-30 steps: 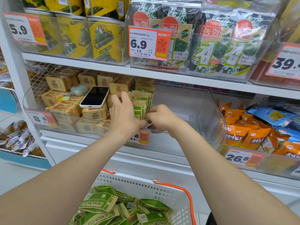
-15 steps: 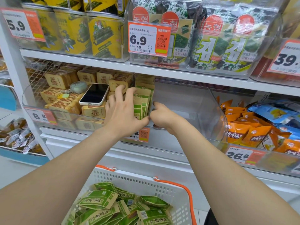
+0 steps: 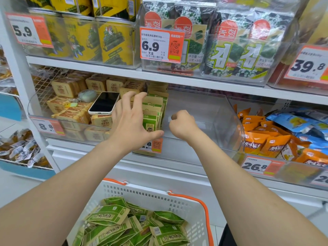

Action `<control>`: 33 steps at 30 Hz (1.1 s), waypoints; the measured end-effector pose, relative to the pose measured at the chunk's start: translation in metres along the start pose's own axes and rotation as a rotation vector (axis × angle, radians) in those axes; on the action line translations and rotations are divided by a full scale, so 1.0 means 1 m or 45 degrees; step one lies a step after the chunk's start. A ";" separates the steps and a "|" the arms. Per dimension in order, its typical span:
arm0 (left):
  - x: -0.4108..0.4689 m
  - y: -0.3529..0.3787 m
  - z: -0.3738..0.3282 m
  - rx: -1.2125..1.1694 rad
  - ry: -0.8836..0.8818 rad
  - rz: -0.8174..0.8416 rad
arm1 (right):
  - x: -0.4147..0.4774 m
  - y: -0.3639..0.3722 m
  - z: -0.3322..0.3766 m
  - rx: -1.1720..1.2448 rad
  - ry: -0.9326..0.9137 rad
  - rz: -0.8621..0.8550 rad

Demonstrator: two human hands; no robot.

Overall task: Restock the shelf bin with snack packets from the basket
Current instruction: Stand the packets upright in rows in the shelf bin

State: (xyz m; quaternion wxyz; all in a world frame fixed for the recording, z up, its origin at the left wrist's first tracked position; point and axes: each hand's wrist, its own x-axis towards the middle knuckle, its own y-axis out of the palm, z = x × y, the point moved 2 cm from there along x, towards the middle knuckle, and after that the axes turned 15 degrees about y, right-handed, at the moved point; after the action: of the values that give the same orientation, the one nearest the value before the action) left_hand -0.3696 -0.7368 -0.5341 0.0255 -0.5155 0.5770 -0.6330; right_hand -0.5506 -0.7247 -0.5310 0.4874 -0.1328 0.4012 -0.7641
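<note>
Green and tan snack packets (image 3: 154,110) stand upright in a row at the left end of a clear shelf bin (image 3: 229,118). My left hand (image 3: 130,121) is spread over this row, fingers over the packets' tops and thumb across the front packet. My right hand (image 3: 182,126) hovers inside the bin just right of the row, fingers curled into a fist with nothing seen in it. Below, a white basket (image 3: 159,196) with orange handles holds several more green packets (image 3: 110,216).
A phone (image 3: 104,103) and a small pale case (image 3: 87,95) lie on tan packets (image 3: 71,114) in the left bin. Orange and blue packets (image 3: 259,139) fill the right bin. Seaweed packs (image 3: 230,55) sit on the shelf above. The stocked bin's right part holds nothing.
My right hand has drawn back from the packet row to the right and curled up. My left hand's fingers have lifted and spread over the packets.
</note>
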 end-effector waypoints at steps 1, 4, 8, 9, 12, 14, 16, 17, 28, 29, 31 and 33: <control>-0.001 -0.003 -0.003 0.011 0.017 -0.008 | -0.002 -0.003 -0.002 0.004 -0.025 -0.042; -0.006 -0.010 -0.014 0.103 0.134 -0.091 | -0.015 -0.009 -0.007 -0.001 -0.173 -0.170; -0.016 -0.018 -0.034 0.204 0.369 -0.237 | -0.038 -0.014 -0.014 -0.139 -0.466 -0.309; -0.019 -0.019 -0.038 0.190 0.420 -0.225 | -0.046 -0.015 -0.016 -0.190 -0.517 -0.338; -0.034 -0.014 -0.049 0.099 0.447 0.015 | -0.076 -0.020 -0.025 -0.279 -0.625 -0.399; -0.048 -0.007 -0.055 0.124 0.363 0.277 | -0.094 -0.019 -0.035 -0.349 -0.659 -0.378; -0.064 0.000 -0.059 0.237 0.354 0.570 | -0.108 -0.013 -0.048 -0.493 -0.660 -0.318; -0.071 0.003 -0.060 0.288 0.367 0.701 | -0.114 -0.009 -0.054 -0.587 -0.650 -0.280; -0.131 0.027 -0.071 0.339 0.327 1.534 | -0.128 0.061 -0.118 -1.125 -0.435 0.273; -0.138 0.030 -0.072 0.337 0.339 1.584 | -0.129 0.068 -0.124 -1.136 -0.432 0.293; -0.152 0.035 -0.073 0.330 0.383 1.630 | -0.132 0.082 -0.137 -1.198 -0.427 0.344; -0.166 0.040 -0.074 0.337 0.443 1.663 | -0.137 0.096 -0.150 -1.292 -0.440 0.406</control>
State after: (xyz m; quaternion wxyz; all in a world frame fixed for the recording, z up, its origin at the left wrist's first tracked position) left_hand -0.3654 -0.5942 -0.6532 0.3715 0.0545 0.6829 -0.6266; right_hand -0.5115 -0.5552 -0.6732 0.5306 -0.4116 0.6482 -0.3591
